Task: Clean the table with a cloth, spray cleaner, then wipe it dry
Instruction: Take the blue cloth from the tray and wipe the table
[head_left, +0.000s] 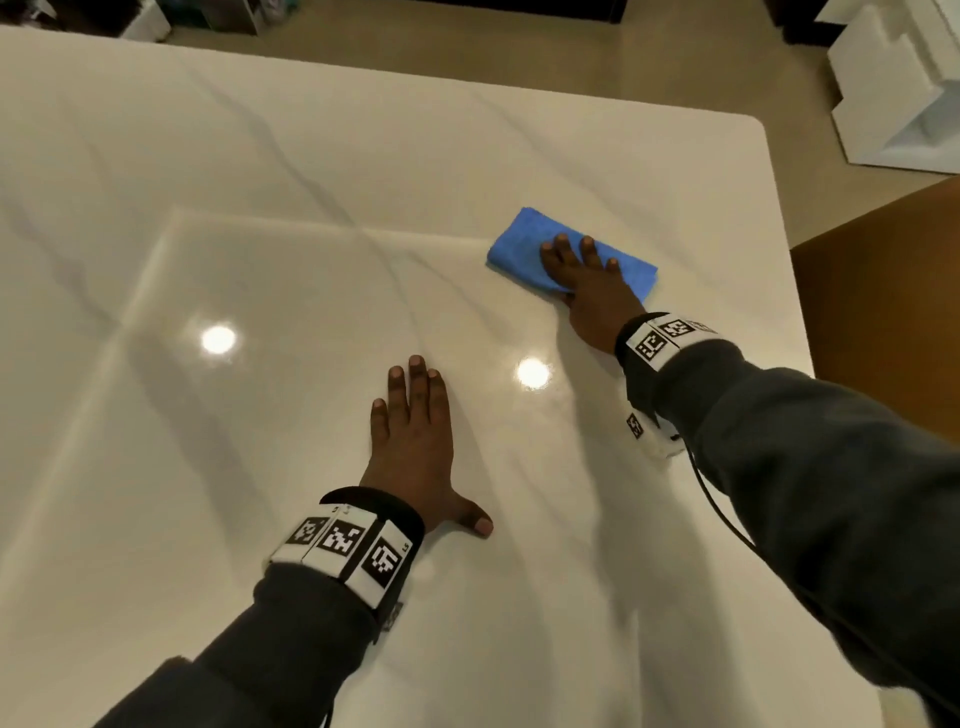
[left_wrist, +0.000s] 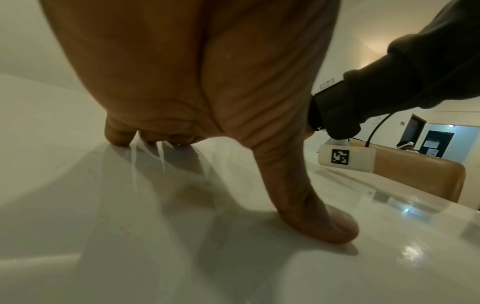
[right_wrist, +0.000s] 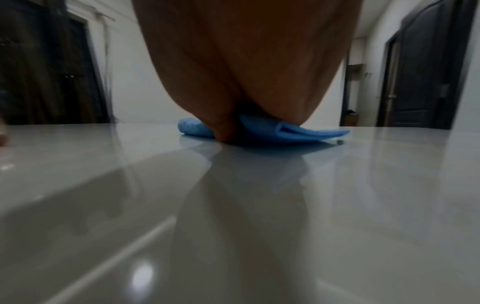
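Note:
A folded blue cloth (head_left: 524, 244) lies on the glossy white marble table (head_left: 260, 218), toward its right side. My right hand (head_left: 582, 270) presses flat on the cloth with straight fingers. In the right wrist view the palm (right_wrist: 246, 72) covers the middle of the cloth (right_wrist: 298, 133). My left hand (head_left: 415, 431) rests flat on the bare tabletop nearer to me, fingers straight and thumb spread. In the left wrist view the thumb (left_wrist: 311, 205) and fingertips (left_wrist: 116, 135) touch the table surface (left_wrist: 103, 236). No spray bottle shows in any view.
The table's right edge (head_left: 779, 249) runs close to the cloth, with a brown chair (head_left: 883, 291) beyond it. White foam packaging (head_left: 898, 88) sits on the floor at the far right. Ceiling lights reflect in the tabletop.

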